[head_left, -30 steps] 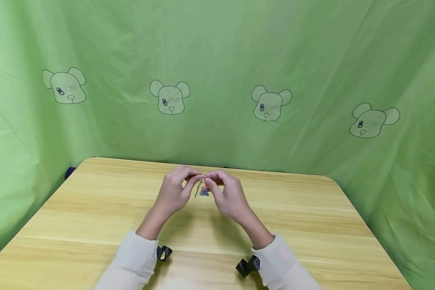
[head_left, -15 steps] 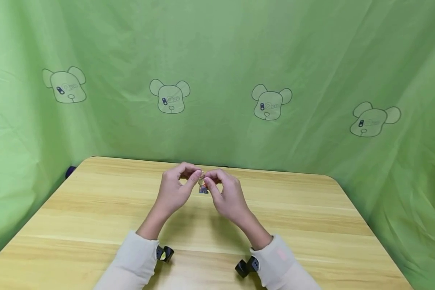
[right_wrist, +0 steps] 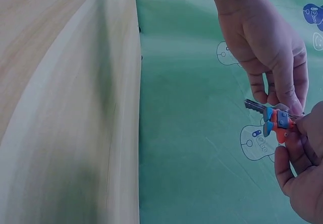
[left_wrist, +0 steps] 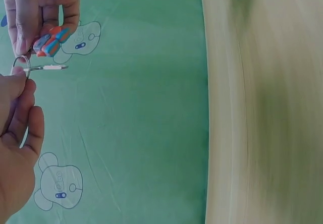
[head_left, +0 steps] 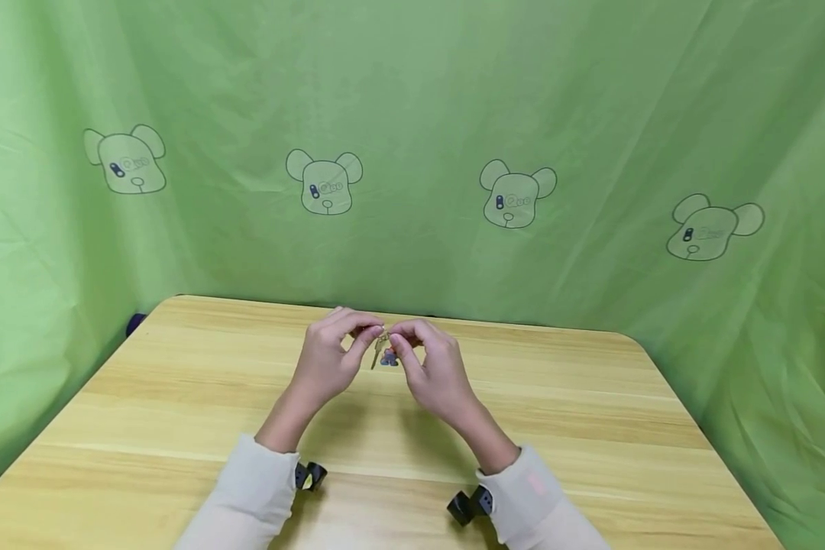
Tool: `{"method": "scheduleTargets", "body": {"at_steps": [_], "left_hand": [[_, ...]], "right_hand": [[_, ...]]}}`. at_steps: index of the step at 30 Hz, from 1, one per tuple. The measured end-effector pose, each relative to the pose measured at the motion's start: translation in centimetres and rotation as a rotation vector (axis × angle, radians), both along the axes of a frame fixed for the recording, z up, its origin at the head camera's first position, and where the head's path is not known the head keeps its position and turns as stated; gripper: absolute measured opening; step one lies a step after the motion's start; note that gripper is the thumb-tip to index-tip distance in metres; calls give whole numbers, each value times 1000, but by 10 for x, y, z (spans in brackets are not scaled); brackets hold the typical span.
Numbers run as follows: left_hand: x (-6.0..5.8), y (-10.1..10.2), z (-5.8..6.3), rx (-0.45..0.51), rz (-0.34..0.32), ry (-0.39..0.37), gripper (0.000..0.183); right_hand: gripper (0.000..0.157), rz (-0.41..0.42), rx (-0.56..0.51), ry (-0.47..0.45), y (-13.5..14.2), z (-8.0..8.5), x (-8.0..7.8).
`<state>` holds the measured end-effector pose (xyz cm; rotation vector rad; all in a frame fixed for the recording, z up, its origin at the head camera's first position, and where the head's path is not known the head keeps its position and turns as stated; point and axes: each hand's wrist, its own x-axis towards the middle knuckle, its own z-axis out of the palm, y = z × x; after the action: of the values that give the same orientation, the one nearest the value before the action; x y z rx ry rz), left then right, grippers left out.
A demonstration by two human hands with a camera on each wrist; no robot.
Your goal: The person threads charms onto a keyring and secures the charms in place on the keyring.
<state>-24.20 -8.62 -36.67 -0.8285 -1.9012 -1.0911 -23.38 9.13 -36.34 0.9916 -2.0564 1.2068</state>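
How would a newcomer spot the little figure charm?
In the head view, start at the wooden table, then go to where the left hand and right hand meet over its far half. Two small things hang between them. The figure charm is the chunky orange-and-blue one nearer the right hand, unlike the thin metal key beside it.

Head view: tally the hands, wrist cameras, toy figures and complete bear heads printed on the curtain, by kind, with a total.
Hands: 2 (left hand, right hand)
Wrist cameras: 2
Toy figure: 1
Complete bear heads: 4
Total: 9
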Motion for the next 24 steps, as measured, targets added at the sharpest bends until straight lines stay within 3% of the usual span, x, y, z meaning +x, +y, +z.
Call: {"method": "scheduleTargets", "body": {"at_steps": [5, 8, 16, 24], "left_hand": [[1, 1, 0, 82, -23, -110, 8], [1, 1, 1, 69, -46, -153, 8], [0, -1, 1, -57, 10, -46, 4], [5, 2, 5, 57, -16, -152, 7]], "right_hand": [[7, -5, -3, -7, 0, 0, 0], [7, -3, -1, -8, 0, 0, 0], [6, -28, 17, 13, 2, -2, -2], [6, -39, 26, 17, 4, 0, 0]]}}
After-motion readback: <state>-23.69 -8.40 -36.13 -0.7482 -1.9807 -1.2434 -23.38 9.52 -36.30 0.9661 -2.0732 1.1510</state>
